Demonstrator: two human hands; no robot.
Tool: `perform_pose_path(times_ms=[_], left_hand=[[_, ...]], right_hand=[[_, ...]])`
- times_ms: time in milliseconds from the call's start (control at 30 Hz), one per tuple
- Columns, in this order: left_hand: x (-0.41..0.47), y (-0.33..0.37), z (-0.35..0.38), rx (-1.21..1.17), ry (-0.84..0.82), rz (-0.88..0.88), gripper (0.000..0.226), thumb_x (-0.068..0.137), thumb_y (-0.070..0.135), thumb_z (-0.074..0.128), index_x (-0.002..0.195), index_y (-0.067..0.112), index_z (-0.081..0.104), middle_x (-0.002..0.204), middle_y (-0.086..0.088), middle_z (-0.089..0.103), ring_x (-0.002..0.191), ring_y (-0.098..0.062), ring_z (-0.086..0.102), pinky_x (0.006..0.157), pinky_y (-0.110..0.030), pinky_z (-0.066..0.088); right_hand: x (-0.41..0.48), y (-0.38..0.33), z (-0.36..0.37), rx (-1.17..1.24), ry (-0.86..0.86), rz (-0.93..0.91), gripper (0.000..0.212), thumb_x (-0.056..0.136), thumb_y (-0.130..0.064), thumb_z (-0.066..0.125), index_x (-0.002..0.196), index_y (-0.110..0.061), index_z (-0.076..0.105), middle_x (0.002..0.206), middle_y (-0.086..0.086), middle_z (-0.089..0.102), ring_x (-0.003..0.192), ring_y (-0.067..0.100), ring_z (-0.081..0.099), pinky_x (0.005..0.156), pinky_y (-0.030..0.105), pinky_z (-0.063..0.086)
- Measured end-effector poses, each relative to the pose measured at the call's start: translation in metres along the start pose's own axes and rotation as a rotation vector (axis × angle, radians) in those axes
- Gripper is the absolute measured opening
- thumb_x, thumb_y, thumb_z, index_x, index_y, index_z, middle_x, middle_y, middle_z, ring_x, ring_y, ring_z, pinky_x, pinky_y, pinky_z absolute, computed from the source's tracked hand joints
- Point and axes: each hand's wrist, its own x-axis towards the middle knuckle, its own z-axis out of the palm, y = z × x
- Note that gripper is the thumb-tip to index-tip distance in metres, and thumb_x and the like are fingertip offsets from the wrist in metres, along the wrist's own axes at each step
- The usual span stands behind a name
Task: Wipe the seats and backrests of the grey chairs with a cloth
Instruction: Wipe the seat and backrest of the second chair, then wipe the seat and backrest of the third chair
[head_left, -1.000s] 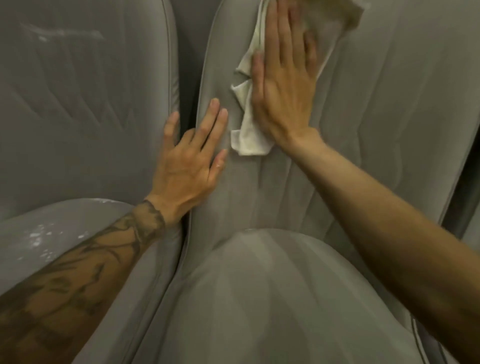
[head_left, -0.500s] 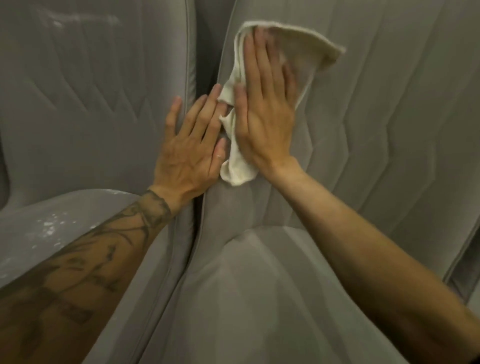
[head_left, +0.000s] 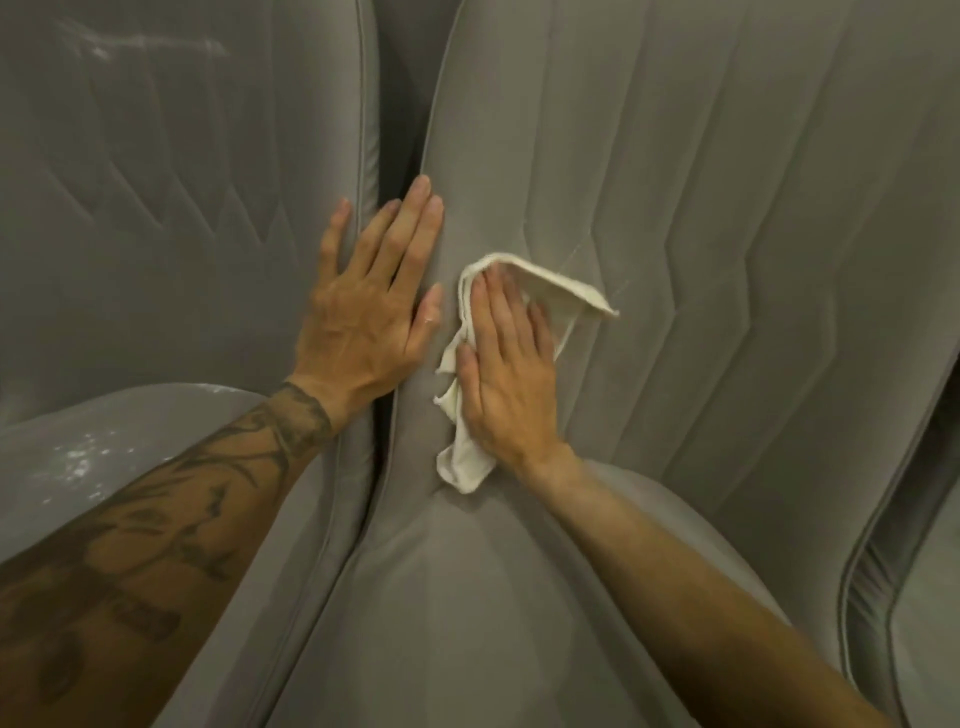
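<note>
Down the backrest (head_left: 701, 208) of the middle grey chair goes the right hand (head_left: 511, 374) with the cloth (head_left: 569, 293). Half a second ago we saw its fingers reaching above the left hand's fingertips, and now it sits lower, its wrist just above the crease where backrest meets seat (head_left: 467, 597).

We see the right hand laid flat, fingers straight and close together, palm pressing the cloth onto the upholstery without curling round it. The left hand (head_left: 371, 312) is also flat and holds nothing. Its fingers are slightly spread across the dark gap (head_left: 400, 130), the outer ones on the piped edge of the left chair's backrest (head_left: 156, 182), the others and the thumb on the middle chair's edge. Its forearm (head_left: 182, 519) is tattooed.

We read the upholstery as grey, short-piled and velvety, quilted in long zigzag stitch lines, with rounded cushions and piped seams. The left chair's seat (head_left: 104, 441) carries whitish specks, and its backrest has a pale smear near the top. A third chair (head_left: 924, 597) shows at the right edge.

The cloth is off-white, thin and limp, and crumpled under the palm. One folded corner sticks out to the right of the fingers, and a bunched tail hangs below the heel of the hand, down to the crease.
</note>
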Motion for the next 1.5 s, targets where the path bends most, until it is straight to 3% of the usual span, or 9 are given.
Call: perform_pose_path(times_ms=[200, 333, 467, 633, 767, 900, 1100, 1200, 1500], left_hand=[[-0.002, 0.001, -0.001, 0.013, 0.004, 0.011, 0.069, 0.105, 0.04, 0.039, 0.165, 0.011, 0.02, 0.173, -0.008, 0.023, 0.152, -0.027, 0.037, 0.131, -0.05, 0.006], [-0.001, 0.0, 0.0, 0.031, 0.004, 0.017, 0.068, 0.107, 0.043, 0.034, 0.166, 0.012, 0.02, 0.173, -0.007, 0.021, 0.151, -0.027, 0.038, 0.131, -0.051, 0.007], [-0.003, 0.0, 0.0, 0.04, -0.005, 0.02, 0.068, 0.107, 0.043, 0.032, 0.166, 0.012, 0.019, 0.173, -0.007, 0.02, 0.152, -0.027, 0.037, 0.131, -0.051, 0.007], [-0.004, -0.001, 0.001, 0.016, -0.024, 0.015, 0.069, 0.107, 0.044, 0.03, 0.166, 0.012, 0.016, 0.174, -0.007, 0.018, 0.153, -0.028, 0.036, 0.131, -0.053, 0.006], [-0.004, -0.002, 0.004, 0.033, 0.001, 0.011, 0.069, 0.107, 0.043, 0.033, 0.167, 0.013, 0.015, 0.175, -0.004, 0.016, 0.152, -0.027, 0.036, 0.131, -0.052, 0.007], [-0.004, -0.001, 0.005, 0.065, 0.013, 0.01, 0.069, 0.107, 0.042, 0.035, 0.167, 0.013, 0.017, 0.174, -0.004, 0.017, 0.151, -0.026, 0.038, 0.131, -0.051, 0.009], [-0.004, -0.003, 0.004, 0.032, 0.011, 0.021, 0.067, 0.107, 0.04, 0.036, 0.167, 0.013, 0.018, 0.175, -0.003, 0.016, 0.149, -0.027, 0.041, 0.13, -0.052, 0.01], [-0.004, -0.002, -0.001, 0.022, -0.038, 0.017, 0.067, 0.108, 0.039, 0.035, 0.167, 0.013, 0.017, 0.175, -0.004, 0.016, 0.148, -0.029, 0.042, 0.13, -0.052, 0.008], [-0.016, 0.014, -0.066, -0.113, -0.291, -0.066, 0.065, 0.107, 0.041, 0.034, 0.164, 0.012, 0.026, 0.172, -0.005, 0.024, 0.155, -0.025, 0.034, 0.13, -0.047, 0.017]], right_hand=[[-0.011, 0.042, -0.033, -0.117, -0.08, 0.022, 0.06, 0.11, -0.029, 0.039, 0.164, -0.013, 0.016, 0.17, 0.007, 0.022, 0.15, 0.028, 0.038, 0.117, 0.039, 0.04], [0.095, 0.094, -0.081, -0.387, 0.177, -0.045, 0.057, 0.111, -0.033, 0.03, 0.162, -0.011, 0.02, 0.169, 0.009, 0.025, 0.157, 0.021, 0.022, 0.129, 0.04, 0.017], [0.104, 0.079, -0.073, -0.366, 0.296, 0.132, 0.056, 0.11, -0.031, 0.029, 0.162, -0.01, 0.024, 0.169, 0.009, 0.025, 0.158, 0.021, 0.02, 0.129, 0.044, 0.018], [0.029, 0.057, -0.058, -0.233, -0.184, -0.081, 0.058, 0.111, -0.037, 0.008, 0.164, -0.016, 0.003, 0.173, 0.002, 0.001, 0.159, 0.013, -0.004, 0.131, 0.038, 0.007], [0.092, 0.095, -0.103, -0.27, 0.088, 0.035, 0.056, 0.111, -0.037, 0.033, 0.163, -0.023, 0.022, 0.169, 0.002, 0.022, 0.151, 0.029, 0.034, 0.117, 0.046, 0.04], [0.15, 0.101, -0.127, -0.462, 0.459, 0.251, 0.052, 0.11, -0.027, 0.03, 0.158, -0.008, 0.035, 0.165, 0.008, 0.035, 0.154, 0.02, 0.032, 0.127, 0.04, 0.025], [0.165, 0.05, -0.103, -0.264, 0.181, 0.047, 0.054, 0.11, -0.029, 0.029, 0.159, -0.008, 0.032, 0.166, 0.01, 0.031, 0.156, 0.026, 0.026, 0.127, 0.035, 0.01], [0.172, 0.06, -0.117, -0.334, 0.13, -0.109, 0.052, 0.11, -0.026, 0.032, 0.161, -0.014, 0.031, 0.168, 0.001, 0.03, 0.156, 0.017, 0.028, 0.126, 0.042, 0.023], [0.112, 0.101, -0.175, -0.116, 0.312, 0.345, 0.049, 0.111, -0.025, 0.031, 0.158, -0.012, 0.036, 0.165, 0.006, 0.036, 0.154, 0.021, 0.029, 0.126, 0.025, 0.011]])
